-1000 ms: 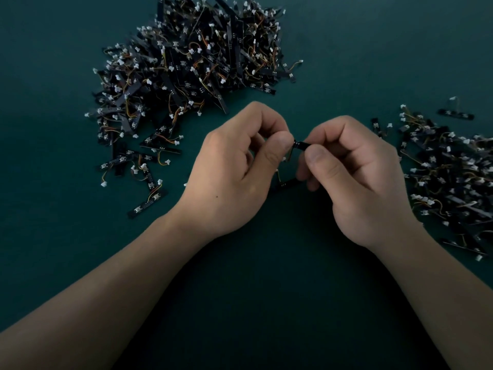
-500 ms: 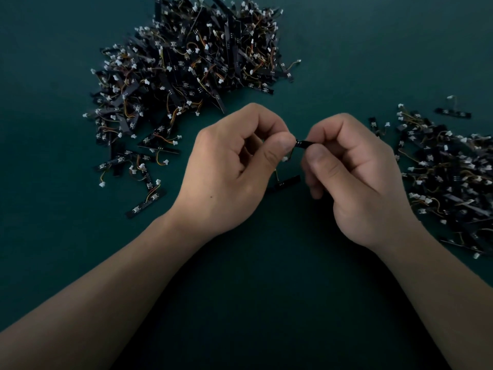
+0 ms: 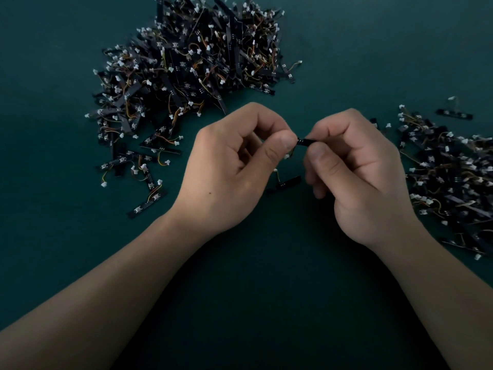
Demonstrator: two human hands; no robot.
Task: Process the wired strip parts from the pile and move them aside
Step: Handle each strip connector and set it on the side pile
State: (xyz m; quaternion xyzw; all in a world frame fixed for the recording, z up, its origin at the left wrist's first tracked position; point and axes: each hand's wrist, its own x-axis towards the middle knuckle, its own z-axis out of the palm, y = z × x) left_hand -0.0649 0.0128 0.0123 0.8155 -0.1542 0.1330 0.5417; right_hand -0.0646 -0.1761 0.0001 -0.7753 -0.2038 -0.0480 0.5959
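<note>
Hardly anything has shifted: left hand and right hand keep pinching one strip part between thumbs and fingertips, so its processing seems unfinished. Right of that strip part lies the finished heap; beyond it to the left is the pile.

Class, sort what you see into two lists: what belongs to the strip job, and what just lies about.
In the job: left hand and right hand, pinching one held strip; big pile, upper left; side pile, right.
Lying about: loose strip below the hands; green mat.
</note>
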